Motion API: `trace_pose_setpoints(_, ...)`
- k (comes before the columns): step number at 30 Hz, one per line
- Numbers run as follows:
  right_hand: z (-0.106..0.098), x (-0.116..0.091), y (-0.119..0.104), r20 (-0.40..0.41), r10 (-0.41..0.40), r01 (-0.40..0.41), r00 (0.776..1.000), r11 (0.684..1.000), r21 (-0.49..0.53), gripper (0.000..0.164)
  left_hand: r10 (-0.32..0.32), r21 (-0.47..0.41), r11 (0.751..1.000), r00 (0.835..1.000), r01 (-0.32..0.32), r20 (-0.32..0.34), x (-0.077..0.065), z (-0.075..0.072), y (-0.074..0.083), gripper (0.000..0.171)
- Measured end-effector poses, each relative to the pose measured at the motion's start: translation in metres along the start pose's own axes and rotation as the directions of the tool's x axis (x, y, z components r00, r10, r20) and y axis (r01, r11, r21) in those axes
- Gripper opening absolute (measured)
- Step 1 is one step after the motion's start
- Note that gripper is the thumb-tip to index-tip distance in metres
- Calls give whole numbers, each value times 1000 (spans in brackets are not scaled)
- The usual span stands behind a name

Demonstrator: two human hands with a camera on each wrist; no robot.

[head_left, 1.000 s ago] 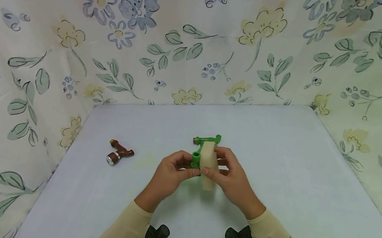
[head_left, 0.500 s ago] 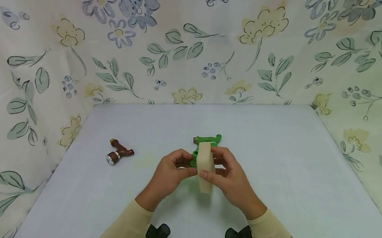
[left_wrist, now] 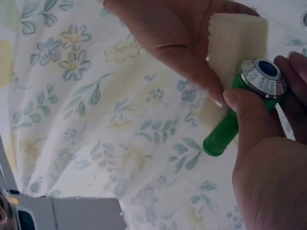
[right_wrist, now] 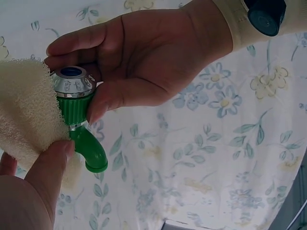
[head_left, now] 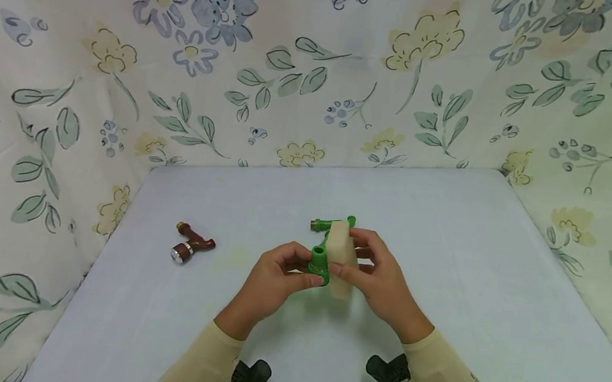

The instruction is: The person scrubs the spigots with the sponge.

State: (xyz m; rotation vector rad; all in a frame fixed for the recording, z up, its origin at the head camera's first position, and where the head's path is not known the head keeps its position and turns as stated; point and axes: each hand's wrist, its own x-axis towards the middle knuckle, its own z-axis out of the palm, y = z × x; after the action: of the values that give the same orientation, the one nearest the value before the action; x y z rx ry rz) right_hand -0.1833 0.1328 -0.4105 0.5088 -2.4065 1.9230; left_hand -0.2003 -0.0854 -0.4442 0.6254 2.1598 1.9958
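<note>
In the head view my left hand (head_left: 274,277) pinches a green tap (head_left: 318,263) between thumb and fingers, above the middle of the table. My right hand (head_left: 387,282) grips a thick cream sponge (head_left: 340,250) against the tap's right side. The left wrist view shows the tap's silver collar and dark blue cap (left_wrist: 266,69), with the sponge (left_wrist: 235,43) beside it. Seen from the right wrist, the curved green spout (right_wrist: 91,148) hangs below the ribbed knob, and my right thumb (right_wrist: 53,160) presses on the sponge. The sponge hides some right-hand fingers.
A second green tap (head_left: 330,224) with a brass end lies behind the hands, partly hidden. To the left lies a brown tap (head_left: 191,244) with a silver-rimmed knob. The white table (head_left: 483,253) is backed by a flowered curtain (head_left: 296,86). Black wrist cameras (head_left: 253,374) stick out below the sleeves.
The sponge came toward me and left over the tap, then went back up and right. The tap's open spout end shows again, slightly nearer me. My left hand has hardly moved.
</note>
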Motion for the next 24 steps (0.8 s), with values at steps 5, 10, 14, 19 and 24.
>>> trace_pose_setpoints(5,-1,1,0,-9,9,-9,1000,1000,-15,54,7,-9,1000,1000,-7,6,0,0,0,25)
trace_pose_setpoints(10,-2,2,1,-81,35,-40,996,997,-58,55,-12,-29,999,1000,13,23,-2,1,2,26)
trace_pose_setpoints(14,-2,1,3,-97,65,-71,993,996,-58,53,-17,-33,999,999,19,38,-2,1,3,26)
trace_pose_setpoints(19,0,-2,4,-70,77,-81,995,996,-46,54,-6,11,1000,1000,5,20,-1,1,1,25)
trace_pose_setpoints(24,4,-3,10,-62,57,-58,996,998,-16,54,-13,35,999,1000,13,-1,0,1,0,24)
